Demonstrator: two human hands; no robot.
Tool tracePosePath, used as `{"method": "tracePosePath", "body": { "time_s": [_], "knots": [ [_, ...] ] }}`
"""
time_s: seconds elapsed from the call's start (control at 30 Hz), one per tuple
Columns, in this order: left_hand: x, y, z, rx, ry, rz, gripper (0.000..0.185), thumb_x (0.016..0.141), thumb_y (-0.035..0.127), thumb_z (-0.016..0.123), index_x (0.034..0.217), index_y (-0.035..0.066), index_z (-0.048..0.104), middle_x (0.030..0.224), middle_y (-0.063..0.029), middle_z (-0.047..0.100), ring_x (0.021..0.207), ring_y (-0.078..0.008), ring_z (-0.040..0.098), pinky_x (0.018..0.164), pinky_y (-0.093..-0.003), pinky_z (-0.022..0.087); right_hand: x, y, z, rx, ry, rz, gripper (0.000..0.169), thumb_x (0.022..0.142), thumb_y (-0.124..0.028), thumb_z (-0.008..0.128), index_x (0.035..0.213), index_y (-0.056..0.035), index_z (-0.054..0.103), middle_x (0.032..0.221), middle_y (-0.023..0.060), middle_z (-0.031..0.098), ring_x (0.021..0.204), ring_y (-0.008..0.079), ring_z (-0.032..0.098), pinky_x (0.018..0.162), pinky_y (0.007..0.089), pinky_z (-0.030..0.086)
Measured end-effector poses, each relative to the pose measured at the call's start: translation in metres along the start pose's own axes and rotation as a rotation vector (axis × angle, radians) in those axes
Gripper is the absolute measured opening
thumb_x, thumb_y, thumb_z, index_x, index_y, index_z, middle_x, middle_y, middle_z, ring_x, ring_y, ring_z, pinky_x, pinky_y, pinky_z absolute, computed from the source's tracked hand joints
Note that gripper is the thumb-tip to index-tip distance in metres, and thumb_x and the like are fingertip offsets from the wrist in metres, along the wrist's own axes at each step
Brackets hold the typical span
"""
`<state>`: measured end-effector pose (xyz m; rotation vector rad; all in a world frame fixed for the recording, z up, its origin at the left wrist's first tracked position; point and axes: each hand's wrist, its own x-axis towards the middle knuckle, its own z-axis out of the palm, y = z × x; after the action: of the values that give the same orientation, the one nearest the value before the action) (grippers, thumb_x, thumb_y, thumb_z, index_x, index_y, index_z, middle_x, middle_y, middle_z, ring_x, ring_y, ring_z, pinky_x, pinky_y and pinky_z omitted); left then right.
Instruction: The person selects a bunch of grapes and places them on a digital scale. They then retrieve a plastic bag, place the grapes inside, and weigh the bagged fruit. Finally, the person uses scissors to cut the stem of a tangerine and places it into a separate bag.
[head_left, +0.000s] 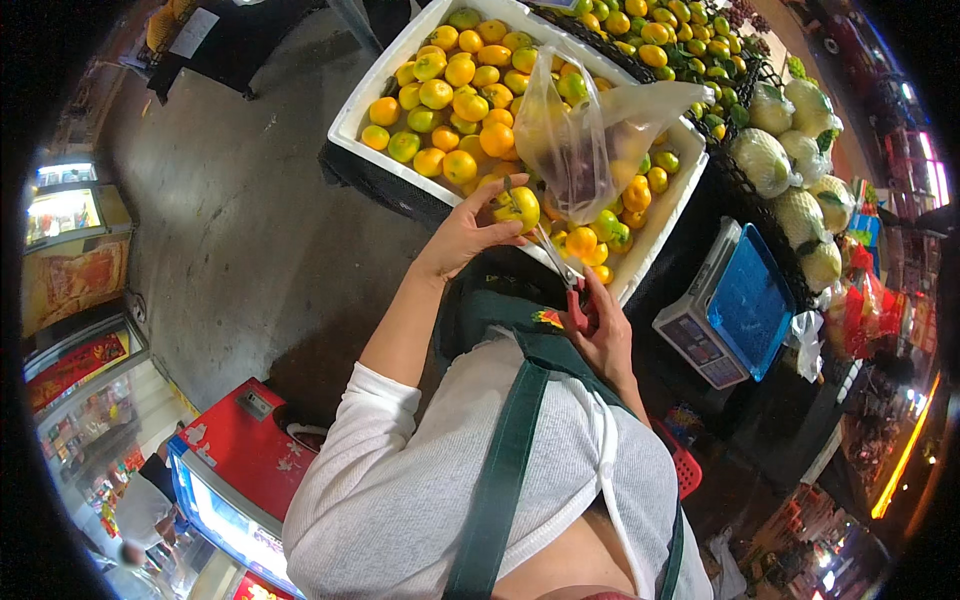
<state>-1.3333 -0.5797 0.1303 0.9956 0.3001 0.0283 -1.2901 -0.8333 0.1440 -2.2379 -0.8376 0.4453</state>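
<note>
My left hand (472, 232) holds a yellow-green citrus fruit (519, 209) between thumb and fingers, over the near edge of a white foam box (427, 178). A dark stem or leaf shows at the top of this fruit. In my right hand (606, 330) is a pair of scissors (574, 294) with red handles, its blades pointing up towards the held fruit. Orange, yellow and green citrus fruits (470, 106) fill much of the box. A translucent plastic bag (577, 150) lies on the fruits at the right, with something dark showing through it.
Right of the box stands a scale (750, 300) with a blue tray. Wrapped pale round fruits (799, 146) and small green-orange citrus (675, 37) lie beyond, by black netting. A red-topped freezer (247, 442) stands at the lower left, with a person (142, 510) past it.
</note>
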Motion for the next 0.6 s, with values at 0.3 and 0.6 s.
{"method": "tracePosePath", "body": {
  "time_s": [0.3,0.6],
  "knots": [
    [0.001,-0.009,0.013,0.168,-0.057,-0.071,0.062,0.078,0.012,0.072,0.132,0.004,0.043,0.103,-0.0042,0.059,0.084,-0.0108,0.06,0.075,-0.025,0.053,0.001,0.001,-0.01,-0.24,0.19,0.006,0.051,0.073,-0.017,0.074,0.12,-0.0108,0.057,0.076,0.0093,0.058,0.062,0.0214,0.06,0.055,0.0313,0.049],
    [0.002,-0.014,0.018,0.255,-0.04,-0.084,0.063,0.077,0.01,0.074,0.132,0.005,0.044,0.098,-0.0028,0.059,0.079,-0.0085,0.059,0.068,-0.0231,0.053,0.0,0.008,-0.014,-0.136,0.098,0.005,0.055,0.074,-0.018,0.073,0.125,-0.0123,0.054,0.079,0.01,0.059,0.065,0.0219,0.06,0.058,0.031,0.05]
  ]
}}
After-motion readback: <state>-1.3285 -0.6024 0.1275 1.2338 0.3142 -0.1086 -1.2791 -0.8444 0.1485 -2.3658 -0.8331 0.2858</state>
